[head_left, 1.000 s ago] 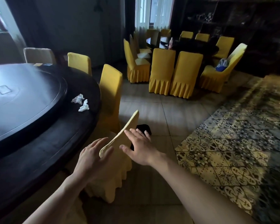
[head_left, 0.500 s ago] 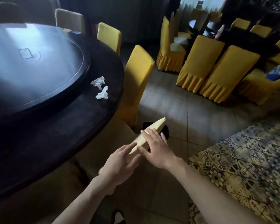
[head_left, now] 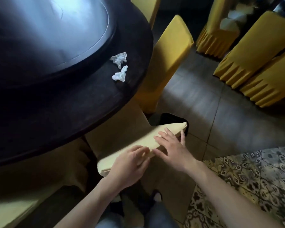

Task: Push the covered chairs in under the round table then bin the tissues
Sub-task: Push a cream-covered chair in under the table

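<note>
A pale yellow covered chair (head_left: pixel 138 140) stands right at the dark round table (head_left: pixel 72 104), its seat partly under the rim. My left hand (head_left: pixel 130 165) grips the top edge of its backrest near the left end. My right hand (head_left: pixel 171 148) lies flat on the backrest top, fingers spread, thumb over the far side. Two crumpled white tissues (head_left: pixel 119 66) lie on the table's outer ring, apart from my hands. A black bin (head_left: pixel 171 119) sits on the floor just behind the chair, mostly hidden by it.
A brighter yellow covered chair (head_left: pixel 168 55) stands at the table beyond this one. More yellow chairs (head_left: pixel 253 60) crowd the far right. Another pale chair (head_left: pixel 31 186) is at lower left. A patterned rug (head_left: pixel 253 186) lies to the right, grey tiles between.
The view has moved closer and tilted down. The chair has gone further in under the table, with both hands staying on its backrest top.
</note>
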